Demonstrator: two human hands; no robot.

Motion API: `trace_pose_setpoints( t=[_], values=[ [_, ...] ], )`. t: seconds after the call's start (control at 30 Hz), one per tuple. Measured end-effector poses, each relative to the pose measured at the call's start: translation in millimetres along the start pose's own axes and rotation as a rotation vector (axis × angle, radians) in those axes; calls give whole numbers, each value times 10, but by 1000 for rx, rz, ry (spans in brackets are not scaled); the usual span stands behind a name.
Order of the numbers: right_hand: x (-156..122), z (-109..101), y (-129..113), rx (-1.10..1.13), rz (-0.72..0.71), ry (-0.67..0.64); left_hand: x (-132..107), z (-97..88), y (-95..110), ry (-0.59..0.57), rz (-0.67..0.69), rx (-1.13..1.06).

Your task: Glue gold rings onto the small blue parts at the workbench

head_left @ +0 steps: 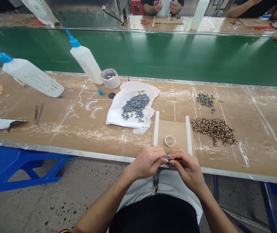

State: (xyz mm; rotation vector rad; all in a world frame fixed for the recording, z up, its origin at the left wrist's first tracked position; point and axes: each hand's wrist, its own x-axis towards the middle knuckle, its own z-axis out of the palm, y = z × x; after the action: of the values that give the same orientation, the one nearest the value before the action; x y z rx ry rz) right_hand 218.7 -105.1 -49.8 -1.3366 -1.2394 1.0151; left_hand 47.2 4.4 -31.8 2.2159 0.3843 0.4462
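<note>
My left hand and my right hand meet at the near table edge, fingers pinched together on a tiny blue and brown part. Just beyond them a small clear cap sits on a cardboard pad between two white strips. A heap of small blue parts lies on white paper to the left. A pile of brown ring-shaped parts lies to the right, with a smaller blue pile behind it.
Two white squeeze bottles with blue nozzles lean at the left, beside a tape roll. Tweezers lie left. A green conveyor belt runs behind the table. Another person's hands work across it. A blue frame stands below left.
</note>
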Motion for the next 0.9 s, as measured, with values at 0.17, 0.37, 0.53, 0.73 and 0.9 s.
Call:
trace_pose_setpoints(
  t=[0.17, 0.37, 0.53, 0.73, 0.9],
  values=[
    [-12, 32, -7, 31, 58, 47, 6, 22, 14, 16, -19, 7],
    [-21, 25, -7, 65, 130, 73, 7, 25, 30, 24, -29, 45],
    [-12, 16, -27, 104, 132, 62, 10, 26, 26, 18, -39, 50],
    [0, -2, -35, 85, 183, 40, 13, 31, 17, 16, -43, 41],
    [20, -23, -70, 80, 197, -11, 8, 44, 24, 29, -55, 56]
  ],
)
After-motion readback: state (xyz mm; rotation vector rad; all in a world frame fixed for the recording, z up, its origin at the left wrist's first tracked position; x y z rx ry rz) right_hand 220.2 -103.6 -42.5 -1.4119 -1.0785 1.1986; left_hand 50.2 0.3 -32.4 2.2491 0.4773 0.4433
